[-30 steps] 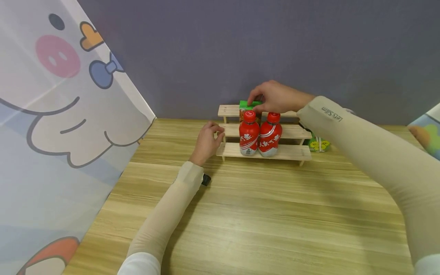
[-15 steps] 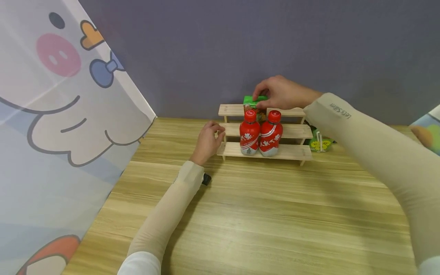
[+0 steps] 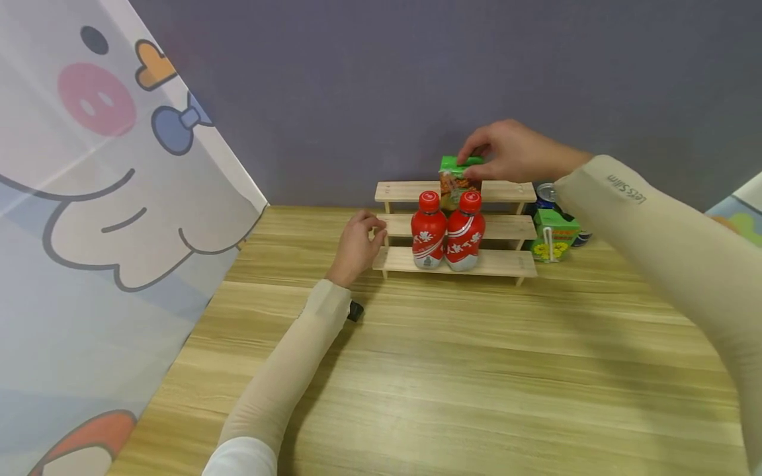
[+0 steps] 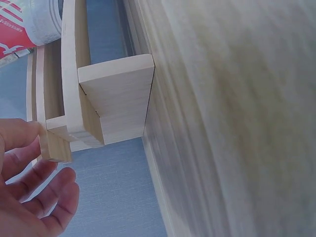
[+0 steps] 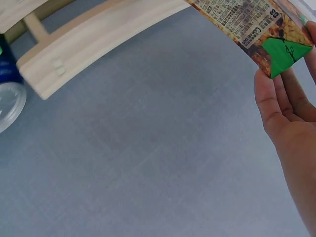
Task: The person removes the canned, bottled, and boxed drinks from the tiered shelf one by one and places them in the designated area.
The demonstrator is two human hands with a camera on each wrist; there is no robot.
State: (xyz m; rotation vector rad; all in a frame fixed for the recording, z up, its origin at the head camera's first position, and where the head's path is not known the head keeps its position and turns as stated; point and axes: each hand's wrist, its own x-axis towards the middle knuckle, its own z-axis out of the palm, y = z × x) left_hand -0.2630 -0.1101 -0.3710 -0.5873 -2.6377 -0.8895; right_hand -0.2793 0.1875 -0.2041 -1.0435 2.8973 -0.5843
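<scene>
My right hand (image 3: 518,152) pinches the green top of a drink carton (image 3: 455,184) with brown printed sides. In the head view the carton overlaps the top tier of a three-tier wooden rack (image 3: 506,192), behind two red bottles. The right wrist view shows my fingers (image 5: 269,96) at the carton's green end (image 5: 284,57). At the rack's left side, my left hand (image 3: 355,248) grips the end of the middle board (image 4: 55,145) between thumb and fingers. The red bottles, left (image 3: 427,235) and right (image 3: 464,236), stand upright side by side on the lowest tier.
Right of the rack stands a green carton (image 3: 555,237) with yellow flowers and a white straw. A can (image 3: 545,194) is just behind it, partly hidden. A grey wall (image 3: 333,132) rises behind the rack, and a cartoon-printed panel (image 3: 178,218) borders the table's left side.
My right hand has moved right and upward with the carton, bringing the green carton and the can beside the rack into fuller view. My left hand has stayed on the rack.
</scene>
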